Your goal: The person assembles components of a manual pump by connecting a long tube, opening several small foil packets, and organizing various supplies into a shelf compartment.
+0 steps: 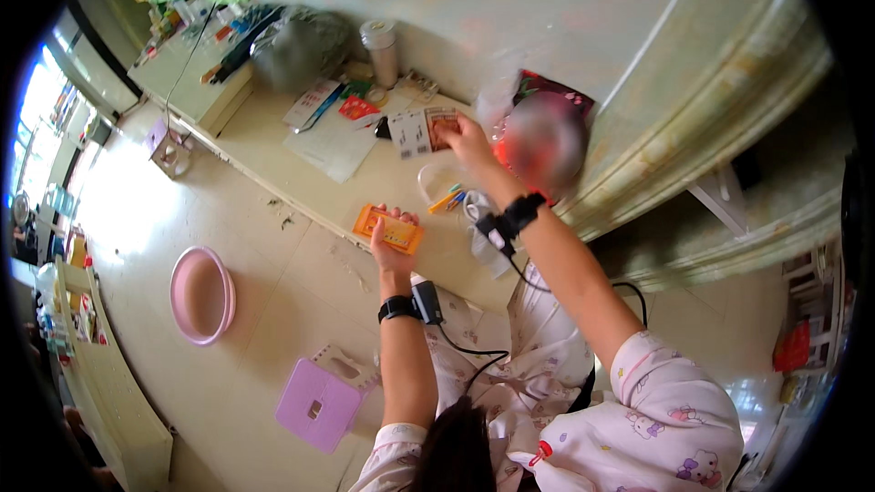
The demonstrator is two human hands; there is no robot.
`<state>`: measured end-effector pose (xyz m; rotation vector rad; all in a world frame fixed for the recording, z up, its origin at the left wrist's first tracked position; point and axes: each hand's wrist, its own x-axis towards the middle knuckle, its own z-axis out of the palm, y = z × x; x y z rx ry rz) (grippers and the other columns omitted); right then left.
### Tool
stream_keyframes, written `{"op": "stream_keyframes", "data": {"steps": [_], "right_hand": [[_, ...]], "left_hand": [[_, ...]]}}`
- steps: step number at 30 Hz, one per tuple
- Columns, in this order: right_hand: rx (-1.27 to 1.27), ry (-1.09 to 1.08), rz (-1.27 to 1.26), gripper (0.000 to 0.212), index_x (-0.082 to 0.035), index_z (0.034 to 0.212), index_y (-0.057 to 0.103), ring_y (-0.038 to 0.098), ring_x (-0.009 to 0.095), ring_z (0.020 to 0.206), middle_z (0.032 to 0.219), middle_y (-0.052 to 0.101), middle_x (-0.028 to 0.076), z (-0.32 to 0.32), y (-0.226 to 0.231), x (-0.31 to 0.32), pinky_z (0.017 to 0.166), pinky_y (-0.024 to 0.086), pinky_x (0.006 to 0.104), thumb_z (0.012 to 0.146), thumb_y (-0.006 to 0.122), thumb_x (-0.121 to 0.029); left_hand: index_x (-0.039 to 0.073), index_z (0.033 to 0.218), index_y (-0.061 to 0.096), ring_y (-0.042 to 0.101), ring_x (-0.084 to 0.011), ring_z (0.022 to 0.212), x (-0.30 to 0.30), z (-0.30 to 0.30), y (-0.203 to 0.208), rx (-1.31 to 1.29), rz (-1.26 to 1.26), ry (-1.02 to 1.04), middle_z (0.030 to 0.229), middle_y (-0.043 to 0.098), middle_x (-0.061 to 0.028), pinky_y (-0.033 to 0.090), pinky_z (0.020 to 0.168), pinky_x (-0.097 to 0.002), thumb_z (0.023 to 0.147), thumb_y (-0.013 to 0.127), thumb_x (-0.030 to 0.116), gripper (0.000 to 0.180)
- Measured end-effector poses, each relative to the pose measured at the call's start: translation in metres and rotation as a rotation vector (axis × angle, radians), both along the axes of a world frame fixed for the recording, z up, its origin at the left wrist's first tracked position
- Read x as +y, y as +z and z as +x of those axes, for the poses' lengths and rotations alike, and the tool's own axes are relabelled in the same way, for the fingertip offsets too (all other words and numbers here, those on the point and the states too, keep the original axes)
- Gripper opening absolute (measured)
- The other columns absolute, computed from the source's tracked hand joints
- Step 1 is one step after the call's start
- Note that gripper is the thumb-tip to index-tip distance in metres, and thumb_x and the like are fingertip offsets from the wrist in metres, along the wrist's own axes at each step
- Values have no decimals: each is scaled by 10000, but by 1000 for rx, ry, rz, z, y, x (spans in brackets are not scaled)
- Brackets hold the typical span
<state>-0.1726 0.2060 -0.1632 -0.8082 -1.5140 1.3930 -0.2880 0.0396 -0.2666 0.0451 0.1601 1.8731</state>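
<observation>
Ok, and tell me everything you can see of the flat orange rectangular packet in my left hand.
The flat orange rectangular packet looks like thin card, with small print across its face, too blurred to make out. It looks closed. Your left hand grips it, thumb over the face, fingertips showing past the far edge. It's near the cream desk's front edge; whether it touches the desk, I can't tell.

Blurred print on orange packet (401, 236), small marks on carton (409, 135); none readable
</observation>
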Motion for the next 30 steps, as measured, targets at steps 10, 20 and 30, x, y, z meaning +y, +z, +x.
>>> {"op": "stream_keyframes", "data": {"steps": [10, 20, 30], "right_hand": [[-589, -130, 465, 357, -75, 1039, 519, 630, 220, 580, 745, 634, 77, 149, 96, -193, 533, 485, 317, 759, 701, -200], [-1001, -514, 1014, 357, -138, 1036, 602, 502, 186, 1085, 1180, 534, 46, 272, 169, -279, 911, 374, 380, 690, 679, -185], [-1426, -752, 1300, 173, -75, 857, 659, 514, 177, 1004, 936, 614, 11, 372, 263, -231, 857, 427, 317, 701, 609, -129]], "left_hand": [[-9, 1266, 411, 542, -146, 993, -69, 79, 153, 1132, -208, -506, 1104, 555, -78, 454, 842, -292, 850, 552, 69, 445], [-4, 1224, 449, 564, -151, 918, -79, 236, 226, 815, -193, -603, 1057, 576, -75, 472, 774, -272, 848, 529, 60, 390], [8, 1169, 464, 562, -148, 853, -14, 321, 277, 995, 320, -492, 1105, 540, -92, 472, 718, -272, 877, 508, 88, 306]]}}
